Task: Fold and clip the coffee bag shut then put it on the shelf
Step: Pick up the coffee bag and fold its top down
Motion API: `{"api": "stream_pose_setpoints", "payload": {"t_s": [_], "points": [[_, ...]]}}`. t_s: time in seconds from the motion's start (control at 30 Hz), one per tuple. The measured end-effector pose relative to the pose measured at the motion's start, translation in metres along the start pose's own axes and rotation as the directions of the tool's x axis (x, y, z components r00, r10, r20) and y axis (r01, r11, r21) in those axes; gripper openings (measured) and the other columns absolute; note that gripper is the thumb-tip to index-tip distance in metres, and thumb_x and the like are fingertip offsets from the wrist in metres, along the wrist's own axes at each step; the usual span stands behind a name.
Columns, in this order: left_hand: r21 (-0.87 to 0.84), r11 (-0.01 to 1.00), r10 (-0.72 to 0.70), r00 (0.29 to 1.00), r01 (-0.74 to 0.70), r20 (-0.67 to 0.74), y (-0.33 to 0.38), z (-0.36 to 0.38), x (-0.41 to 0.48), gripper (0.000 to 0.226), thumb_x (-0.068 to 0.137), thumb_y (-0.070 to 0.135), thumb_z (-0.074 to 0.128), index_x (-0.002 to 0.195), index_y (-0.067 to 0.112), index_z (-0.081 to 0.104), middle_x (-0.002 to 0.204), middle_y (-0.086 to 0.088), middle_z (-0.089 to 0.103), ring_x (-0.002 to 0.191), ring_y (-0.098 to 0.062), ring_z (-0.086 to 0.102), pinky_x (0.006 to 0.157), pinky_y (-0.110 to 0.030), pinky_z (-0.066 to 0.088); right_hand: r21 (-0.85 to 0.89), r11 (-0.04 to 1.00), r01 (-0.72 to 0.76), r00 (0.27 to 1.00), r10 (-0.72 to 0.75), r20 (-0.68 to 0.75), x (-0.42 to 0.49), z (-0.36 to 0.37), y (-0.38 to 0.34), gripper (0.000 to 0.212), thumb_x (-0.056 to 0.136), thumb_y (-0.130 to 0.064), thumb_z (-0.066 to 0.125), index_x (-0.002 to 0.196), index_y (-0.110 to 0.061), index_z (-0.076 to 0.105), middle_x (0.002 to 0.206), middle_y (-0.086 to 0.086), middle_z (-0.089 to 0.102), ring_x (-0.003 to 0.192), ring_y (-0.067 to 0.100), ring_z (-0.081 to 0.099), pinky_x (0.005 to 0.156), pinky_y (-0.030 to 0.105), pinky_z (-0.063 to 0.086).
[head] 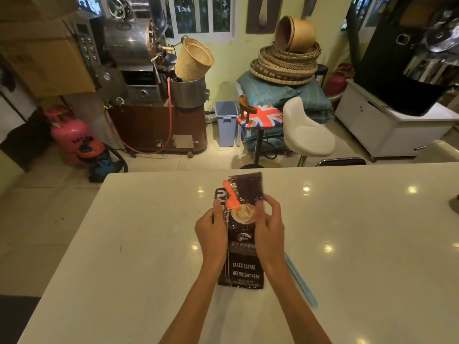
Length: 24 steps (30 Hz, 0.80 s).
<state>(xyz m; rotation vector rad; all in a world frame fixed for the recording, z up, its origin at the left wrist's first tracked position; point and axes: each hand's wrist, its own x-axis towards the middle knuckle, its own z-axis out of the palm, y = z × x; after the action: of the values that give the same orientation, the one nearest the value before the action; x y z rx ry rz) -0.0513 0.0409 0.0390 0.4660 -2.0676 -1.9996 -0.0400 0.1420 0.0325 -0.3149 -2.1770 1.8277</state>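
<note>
- Two hands gripped the coffee bag lying flat on the white table.
- Left hand clasped its left edge; right hand pinched its right edge.
- An orange clip rested across the bag's upper part.
- A blue strip lay just right of the right forearm.

Both bare forearms reaching forward from the bottom edge, converging toward the middle. Left hand curled, thumb up and pressed inward, fingers wrapped out of sight. Right hand opposite it, just apart, thumb and bent fingers pinching inward, knuckles raised, wrist straight.
</note>
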Motion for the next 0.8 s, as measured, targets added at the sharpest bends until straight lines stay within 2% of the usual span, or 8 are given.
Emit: {"api": "stream_pose_setpoints", "payload": {"t_s": [0.1,0.17,0.23,0.3,0.4,0.53,0.7,0.8], "points": [[0.031,1.000,0.005,1.000,-0.005,0.019,0.001,0.003,0.001,0.041,0.102,0.037,0.044,0.071,0.013,0.058,0.063,0.000,0.063,0.055,-0.011,0.059,0.050,-0.019,0.046,-0.161,0.980,0.115,0.993,-0.109,0.045,-0.009,0.001,0.014,0.054,0.096,-0.045,0.049,0.145,-0.036,0.029,0.102,-0.028,0.060,0.083,0.005,0.071,0.072,0.020,0.060],[0.004,1.000,-0.011,0.966,0.010,0.257,-0.003,0.001,-0.002,0.020,0.102,0.035,0.046,0.115,0.023,0.056,0.091,0.000,0.071,0.078,-0.014,0.073,0.065,-0.023,0.058,-0.075,0.996,0.045,0.997,-0.050,-0.060,-0.003,-0.003,0.022,0.046,0.100,-0.038,0.045,0.145,-0.034,0.035,0.113,-0.019,0.062,0.093,0.007,0.069,0.076,0.022,0.059],[0.049,0.998,0.009,0.856,-0.040,0.516,-0.014,-0.007,-0.007,0.046,0.098,0.028,0.056,0.135,0.046,0.036,0.114,0.005,0.068,0.099,-0.012,0.073,0.079,-0.029,0.061,0.057,0.996,-0.064,0.987,0.071,-0.143,0.010,-0.013,0.029,0.032,0.102,-0.034,0.043,0.134,-0.032,0.048,0.121,-0.005,0.063,0.098,0.010,0.067,0.075,0.025,0.059],[0.165,0.970,0.039,0.790,-0.176,0.612,-0.023,-0.017,-0.014,0.055,0.094,0.018,0.064,0.127,0.055,0.039,0.126,0.011,0.061,0.106,0.003,0.066,0.083,-0.021,0.059,0.086,0.994,-0.073,0.993,0.080,-0.088,0.019,-0.021,0.031,0.022,0.102,-0.029,0.045,0.121,-0.026,0.055,0.115,-0.002,0.065,0.098,0.016,0.068,0.071,0.022,0.059],[0.110,0.987,0.045,0.848,-0.121,0.528,-0.028,-0.027,-0.013,0.051,0.091,0.011,0.067,0.122,0.049,0.052,0.129,0.012,0.060,0.105,0.009,0.064,0.078,-0.018,0.059,0.045,0.999,0.021,0.977,-0.030,0.211,0.019,-0.028,0.026,0.020,0.099,-0.021,0.052,0.119,-0.023,0.056,0.115,-0.011,0.063,0.104,0.011,0.066,0.079,0.021,0.056],[0.090,0.991,0.050,0.889,-0.102,0.456,-0.025,-0.033,-0.001,0.047,0.089,0.011,0.069,0.127,0.037,0.060,0.120,0.015,0.066,0.104,-0.003,0.069,0.083,-0.027,0.061,-0.022,0.999,0.027,0.852,-0.011,0.523,0.011,-0.043,0.029,0.051,0.090,-0.010,0.066,0.131,-0.032,0.045,0.126,-0.019,0.053,0.107,-0.003,0.062,0.080,0.020,0.058],[0.167,0.982,0.035,0.959,-0.085,0.282,-0.022,-0.027,0.001,0.029,0.084,0.005,0.071,0.095,0.032,0.074,0.100,0.008,0.075,0.094,-0.010,0.072,0.079,-0.016,0.057,-0.128,0.978,0.167,0.971,-0.140,0.196,0.009,-0.044,0.036,0.040,0.081,-0.007,0.076,0.106,-0.036,0.068,0.105,-0.010,0.068,0.095,0.006,0.066,0.078,0.019,0.057],[0.337,0.927,0.091,0.970,-0.165,0.224,-0.024,-0.024,-0.001,0.019,0.087,0.013,0.070,0.101,0.024,0.075,0.106,0.000,0.060,0.098,-0.007,0.056,0.084,-0.012,0.044,-0.205,0.964,0.171,0.984,-0.158,0.078,0.009,-0.043,0.041,0.025,0.076,-0.011,0.081,0.090,-0.032,0.078,0.104,-0.003,0.055,0.102,0.014,0.055,0.086,0.020,0.049]]}}
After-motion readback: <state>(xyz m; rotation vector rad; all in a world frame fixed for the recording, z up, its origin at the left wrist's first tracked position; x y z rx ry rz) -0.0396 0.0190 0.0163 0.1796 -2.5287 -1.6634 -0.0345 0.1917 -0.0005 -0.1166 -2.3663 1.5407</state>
